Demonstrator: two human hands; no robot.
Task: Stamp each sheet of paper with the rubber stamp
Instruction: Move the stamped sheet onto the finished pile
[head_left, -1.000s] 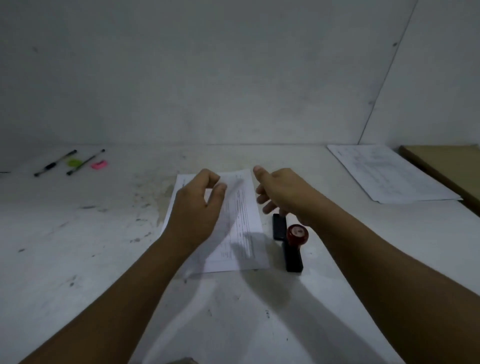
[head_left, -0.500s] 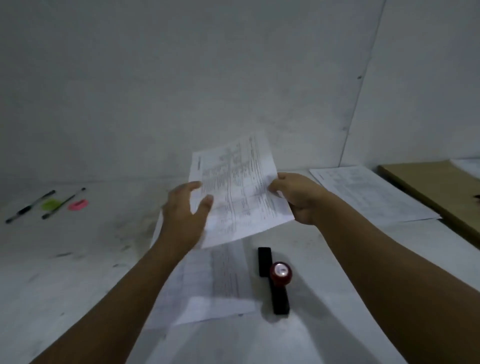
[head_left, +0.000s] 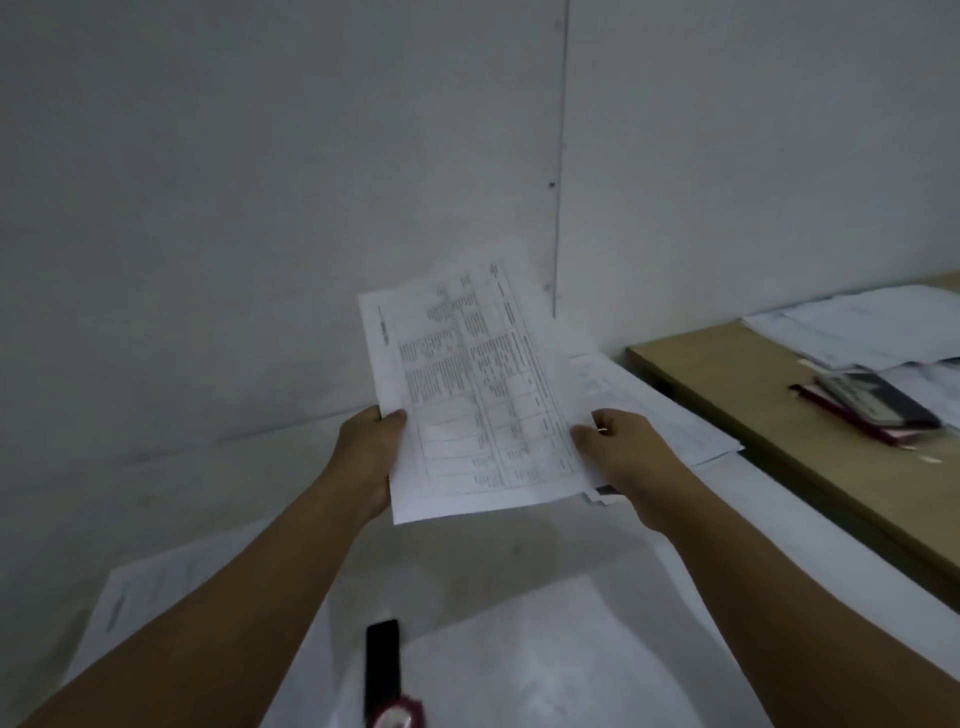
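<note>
A: What can go wrong here?

B: The sheet (head_left: 478, 395) is up in the air, over the white table (head_left: 519, 649). It is thin and floppy. The left hand (head_left: 366, 457) holds its left edge, thumb on top. The right hand (head_left: 618, 457) pinches its right edge. If one hand lets go too soon, I think the sheet can flop, bend, or land crooked on the pile of sheets (head_left: 670, 410) by the right hand.

A: And the rubber stamp (head_left: 397, 719)?

B: It stands at the very bottom of the view, on the white table between the two arms, beside a long black thing (head_left: 382, 660). No hand touches it. A low arm may knock it over. I see no stamp mark on the sheet, so I cannot tell if wet ink might smear.

A: What is the room like?

B: A big grey wall (head_left: 260, 182) is in front. Then comes the white table, with more paper (head_left: 150, 587) near the left arm. A brown desk (head_left: 779, 415) is on the right, with papers (head_left: 857, 327) and a dark flat thing (head_left: 872, 410) on it.
</note>
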